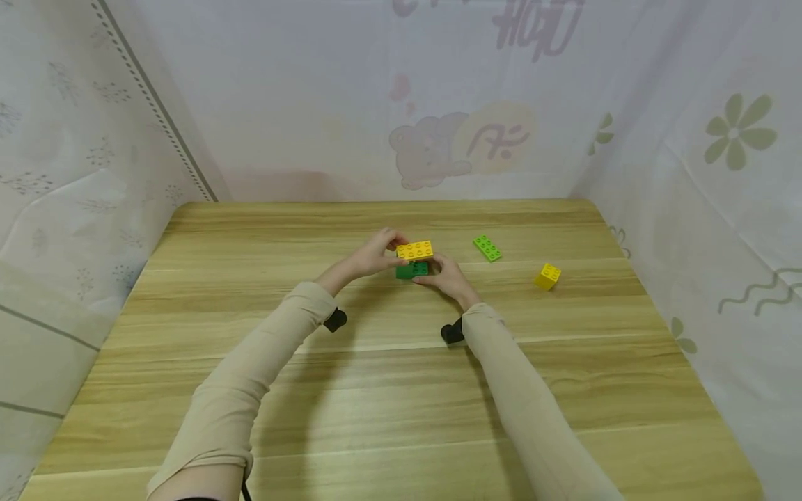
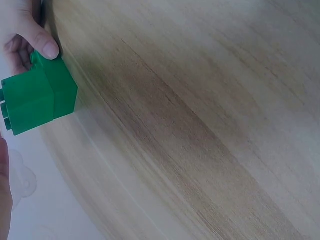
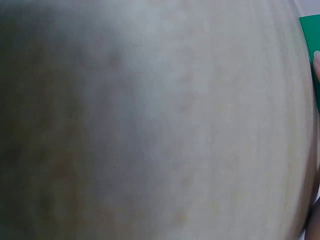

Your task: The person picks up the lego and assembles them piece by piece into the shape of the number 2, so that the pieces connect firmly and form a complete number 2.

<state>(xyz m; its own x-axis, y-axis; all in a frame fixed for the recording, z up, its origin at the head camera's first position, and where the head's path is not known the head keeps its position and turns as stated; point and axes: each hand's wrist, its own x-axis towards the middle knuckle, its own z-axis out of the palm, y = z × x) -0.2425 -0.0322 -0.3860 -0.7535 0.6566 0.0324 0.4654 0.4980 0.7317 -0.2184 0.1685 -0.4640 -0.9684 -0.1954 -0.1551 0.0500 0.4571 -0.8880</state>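
Observation:
My left hand (image 1: 374,255) pinches a yellow toy building brick (image 1: 415,250), studs up, just above a green block (image 1: 406,273). Two joined pieces seem to make up this block, which has a step and studs along one side in the left wrist view (image 2: 30,102). My right hand (image 1: 450,280) holds the green block from the right, its thumb (image 2: 42,42) lying on the green surface. Whether the yellow brick touches the green studs, I cannot tell. At the right wrist view's edge only a green corner (image 3: 310,35) and a fingertip show.
A flat lime-green brick (image 1: 487,248) lies on the wooden table (image 1: 388,417), right of my hands. Farther right stands a small yellow brick (image 1: 548,276). Printed curtains (image 1: 301,104) enclose the table's back and sides. Each wrist carries a black camera (image 1: 335,320).

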